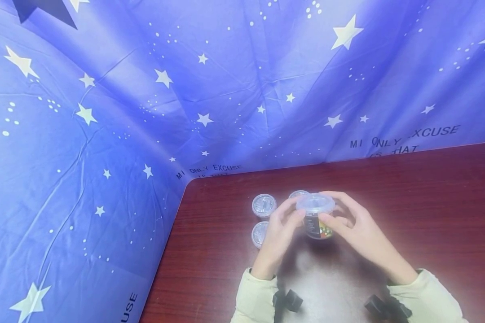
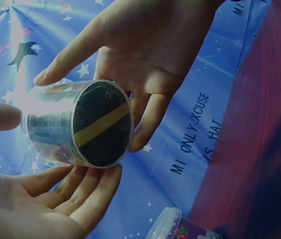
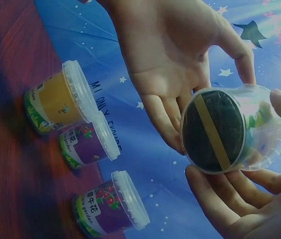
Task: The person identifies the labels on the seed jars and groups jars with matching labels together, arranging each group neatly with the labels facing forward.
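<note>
A clear lidded plastic cup (image 1: 317, 226) is held up above the table, lid upward, between both hands. Its label has a black panel beside a colourful picture, and the wrist views show a dark base (image 2: 103, 124) crossed by a tan strip. My left hand (image 1: 278, 235) grips the cup's left side, thumb toward me. From the other side my right hand (image 1: 359, 231) holds it, thumb on the front and fingers round behind. In the right wrist view, fingers of both hands touch the cup (image 3: 254, 124) near its base and lid.
Three more lidded cups stand on the dark red wooden table (image 1: 210, 269), behind and left of the hands: one with a yellow label (image 3: 58, 104), two with purple labels, one nearer (image 3: 108, 204). A blue star-printed cloth (image 1: 226, 89) borders the table's back and left.
</note>
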A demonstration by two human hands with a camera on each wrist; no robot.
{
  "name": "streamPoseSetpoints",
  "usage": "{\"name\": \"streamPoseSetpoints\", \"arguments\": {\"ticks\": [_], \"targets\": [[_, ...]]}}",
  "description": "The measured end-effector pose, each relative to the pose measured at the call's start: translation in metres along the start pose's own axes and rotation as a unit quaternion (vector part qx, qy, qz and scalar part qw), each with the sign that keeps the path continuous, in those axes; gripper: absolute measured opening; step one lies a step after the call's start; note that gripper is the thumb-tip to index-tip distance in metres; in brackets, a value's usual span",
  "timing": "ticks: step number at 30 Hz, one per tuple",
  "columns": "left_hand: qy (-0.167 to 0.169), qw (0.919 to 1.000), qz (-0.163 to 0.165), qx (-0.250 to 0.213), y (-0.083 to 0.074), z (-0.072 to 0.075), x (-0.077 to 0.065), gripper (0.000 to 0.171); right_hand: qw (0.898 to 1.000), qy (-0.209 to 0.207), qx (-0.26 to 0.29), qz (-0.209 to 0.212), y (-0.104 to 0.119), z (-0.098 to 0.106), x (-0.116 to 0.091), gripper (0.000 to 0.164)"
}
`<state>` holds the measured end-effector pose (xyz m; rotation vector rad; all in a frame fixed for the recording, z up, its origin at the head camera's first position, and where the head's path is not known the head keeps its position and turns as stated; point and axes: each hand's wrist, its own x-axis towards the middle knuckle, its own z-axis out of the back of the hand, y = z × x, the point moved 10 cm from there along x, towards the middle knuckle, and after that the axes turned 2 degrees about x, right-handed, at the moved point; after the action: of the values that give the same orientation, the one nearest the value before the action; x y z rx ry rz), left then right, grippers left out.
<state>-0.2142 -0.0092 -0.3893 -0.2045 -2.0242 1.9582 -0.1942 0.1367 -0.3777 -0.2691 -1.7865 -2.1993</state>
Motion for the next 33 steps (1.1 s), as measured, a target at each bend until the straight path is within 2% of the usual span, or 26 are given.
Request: {"name": "streamPoseSetpoints", "arguments": {"ticks": [5, 8, 16, 21, 29, 33], "targets": [[-0.041, 0.999, 0.003, 0.019, -0.0015, 0.0059, -0.0011, 0.037, 1.0, -0.027, -0.002, -0.011, -0.0022, 0.0036, 0.0006, 0.048], [-0.054, 0.9983, 0.003, 0.022, -0.002, 0.0071, -0.0015, 0.037, 0.999, -0.034, -0.005, -0.016, -0.0035, 0.0048, 0.0009, 0.049], [-0.054, 0.998, 0.004, 0.033, -0.0007, 0.0053, -0.002, 0.045, 0.999, -0.034, 0.001, -0.017, -0.004, 0.0043, 0.0006, 0.05], [-0.055, 0.9981, 0.015, 0.025, 0.0013, 0.0064, -0.0019, 0.045, 1.0, -0.026, 0.003, -0.017, -0.005, 0.0031, 0.0005, 0.05], [-0.037, 0.9992, 0.015, -0.008, -0.0024, 0.0077, -0.0018, 0.04, 1.0, -0.007, -0.019, -0.019, -0.0039, 0.0039, 0.0012, 0.043], [-0.03, 0.9994, 0.013, -0.008, -0.0035, 0.0074, -0.0018, 0.04, 1.0, -0.004, -0.017, -0.021, -0.0025, 0.0039, 0.0015, 0.041]]}}
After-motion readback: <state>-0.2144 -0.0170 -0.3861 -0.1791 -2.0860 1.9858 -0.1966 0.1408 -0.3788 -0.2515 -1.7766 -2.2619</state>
